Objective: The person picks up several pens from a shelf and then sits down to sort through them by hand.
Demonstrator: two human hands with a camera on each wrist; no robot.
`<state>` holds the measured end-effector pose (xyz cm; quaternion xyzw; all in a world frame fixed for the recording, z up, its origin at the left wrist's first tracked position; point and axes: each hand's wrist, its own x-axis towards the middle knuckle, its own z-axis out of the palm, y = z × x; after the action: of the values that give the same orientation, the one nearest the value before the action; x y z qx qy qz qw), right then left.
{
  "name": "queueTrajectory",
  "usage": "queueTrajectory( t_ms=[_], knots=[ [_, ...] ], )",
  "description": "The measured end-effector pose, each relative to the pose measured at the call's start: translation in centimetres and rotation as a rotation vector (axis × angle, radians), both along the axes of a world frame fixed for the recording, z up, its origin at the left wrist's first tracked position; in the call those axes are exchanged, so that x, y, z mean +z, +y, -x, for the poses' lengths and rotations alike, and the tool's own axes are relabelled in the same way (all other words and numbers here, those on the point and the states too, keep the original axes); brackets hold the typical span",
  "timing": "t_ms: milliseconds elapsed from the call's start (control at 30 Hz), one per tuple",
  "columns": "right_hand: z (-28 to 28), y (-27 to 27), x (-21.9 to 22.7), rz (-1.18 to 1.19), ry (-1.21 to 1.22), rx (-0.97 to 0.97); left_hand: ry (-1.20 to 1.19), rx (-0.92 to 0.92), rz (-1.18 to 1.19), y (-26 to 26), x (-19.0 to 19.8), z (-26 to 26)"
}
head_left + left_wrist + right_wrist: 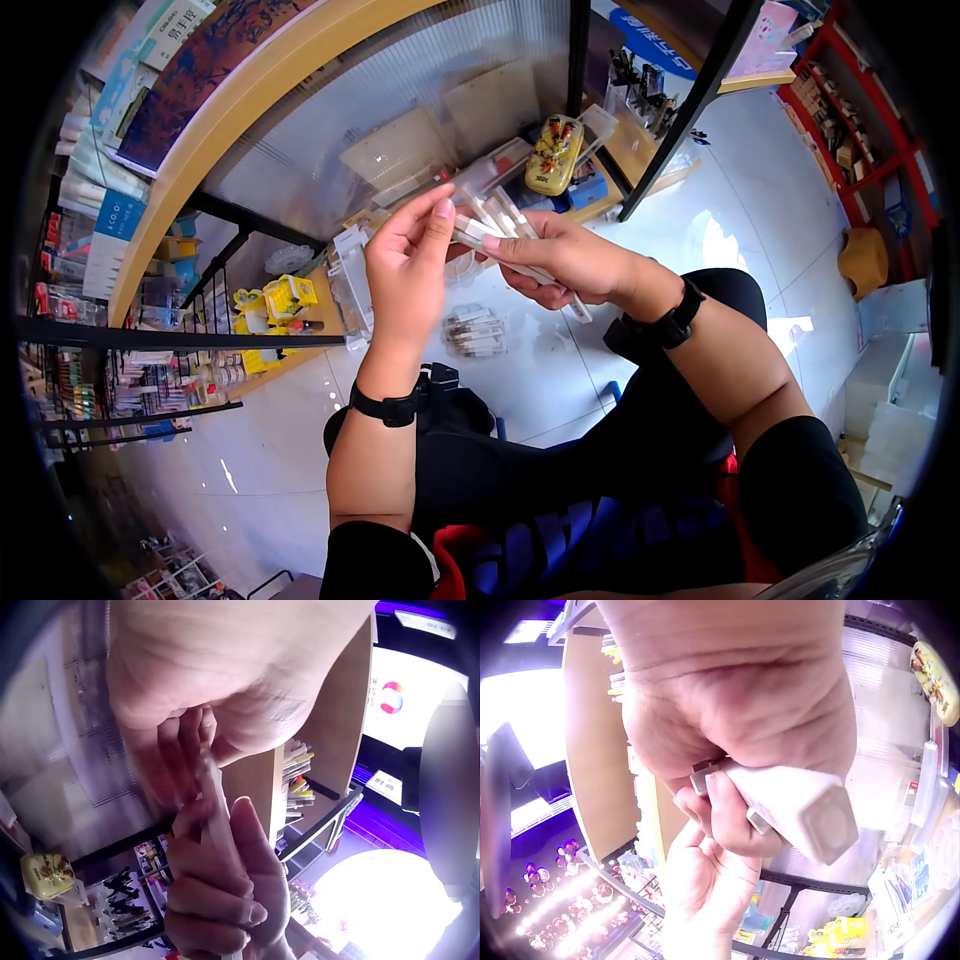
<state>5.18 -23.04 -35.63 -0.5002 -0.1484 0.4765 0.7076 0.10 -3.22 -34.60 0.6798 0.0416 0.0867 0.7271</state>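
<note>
Several slim white and clear pieces, seemingly narrow packs (pixel 515 252), are gripped in the right hand (pixel 575 262), some fanned out beyond its fingers. In the right wrist view, the fingers of the right hand (pixel 739 727) curl round a white block-like piece (pixel 799 810) with a greyish end. The left hand (pixel 408 285) is raised beside the near end of the pieces, thumb and forefinger close together. The left wrist view has the fingers of the left hand (pixel 202 697) bent by the tip of a whitish piece (pixel 217 817); whether they touch it is unclear.
A yellow patterned case (pixel 554 155) lies on the shelf behind the hands. Below them, a clear pack of pieces (pixel 475 331) is on the floor. Yellow packets (pixel 290 300) and a black wire rack (pixel 130 340) stand left; red shelving (pixel 880 165) stands right.
</note>
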Motion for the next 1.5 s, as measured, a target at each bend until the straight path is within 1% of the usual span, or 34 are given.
queueTrajectory(
  t_ms=[67,133,267,400,467,533,567,633,767,833,867,900,933,967,1000,1067,1100,1133,1167,1267,1333,1367,1467,1500],
  knots=[
    [0.0,0.2,0.3,-0.012,0.065,0.027,0.007,0.030,0.024,0.5,-0.1,-0.1],
    [0.0,0.2,0.0,-0.018,0.064,0.043,0.020,0.075,0.043,0.9,-0.4,-0.3],
    [-0.2,0.0,-0.3,-0.029,0.072,0.079,0.014,0.058,0.060,1.7,-1.0,-0.5],
    [-0.4,-0.2,-0.2,-0.017,0.036,0.080,0.000,0.067,0.080,2.0,-0.6,-0.7],
    [-0.3,-0.2,0.1,0.028,0.007,0.060,-0.027,0.071,0.075,2.2,-0.3,-0.7],
    [-0.3,-0.5,0.0,0.028,-0.017,0.052,-0.150,0.117,0.054,2.4,0.0,-0.9],
    [-0.5,-0.6,-0.1,0.028,-0.038,0.042,-0.176,0.115,0.042,2.5,0.2,-0.9],
    [-0.7,-0.9,0.3,0.025,-0.007,0.018,-0.326,0.184,0.001,2.9,0.6,-0.6],
    [-1.2,-1.2,0.5,-0.050,-0.012,-0.039,-0.525,0.175,-0.071,2.9,2.1,1.8],
    [-1.4,-1.5,1.1,-0.069,-0.029,-0.028,-0.635,0.167,-0.152,2.0,4.4,2.8],
    [-1.6,-1.3,0.9,-0.121,0.002,-0.030,-0.746,0.162,-0.168,1.3,8.2,2.8],
    [-1.7,-1.4,0.9,-0.142,-0.005,-0.020,-0.816,0.117,-0.204,0.6,10.9,2.4],
    [-1.7,-1.2,1.1,-0.137,0.000,-0.029,-0.820,0.115,-0.218,0.8,10.9,2.3],
    [-1.5,-1.2,1.5,-0.142,0.009,-0.032,-0.773,0.269,-0.276,0.3,15.8,1.1],
    [-1.5,-1.2,1.6,-0.149,0.010,-0.029,-0.797,0.228,-0.294,0.1,18.4,0.0],
    [-1.7,-1.1,1.5,-0.161,0.011,0.000,-0.788,0.308,-0.383,-0.3,23.2,-2.4],
    [-1.7,-1.2,1.6,-0.169,0.010,0.001,-0.831,0.282,-0.452,-0.3,25.0,-3.6],
    [-1.6,-1.1,1.6,-0.157,0.000,-0.001,-0.852,0.303,-0.458,0.0,25.1,-4.2],
    [-1.6,-1.1,1.7,-0.157,-0.012,-0.004,-0.852,0.295,-0.552,-0.1,28.1,-6.2],
    [-1.6,-1.3,1.5,-0.151,-0.030,-0.007,-0.881,0.292,-0.608,0.3,30.2,-8.7],
    [-1.4,-1.6,1.4,-0.140,-0.049,-0.013,-0.862,0.243,-0.753,1.4,31.6,-11.0],
    [-1.5,-1.7,1.5,-0.143,-0.053,-0.014,-0.868,0.245,-0.758,1.6,32.2,-11.9],
    [-1.5,-2.2,1.6,-0.146,-0.052,-0.022,-0.826,0.160,-0.880,2.3,32.4,-14.8],
    [-1.5,-2.4,1.7,-0.148,-0.049,-0.031,-0.826,0.161,-0.880,2.5,32.5,-15.5]
  ],
)
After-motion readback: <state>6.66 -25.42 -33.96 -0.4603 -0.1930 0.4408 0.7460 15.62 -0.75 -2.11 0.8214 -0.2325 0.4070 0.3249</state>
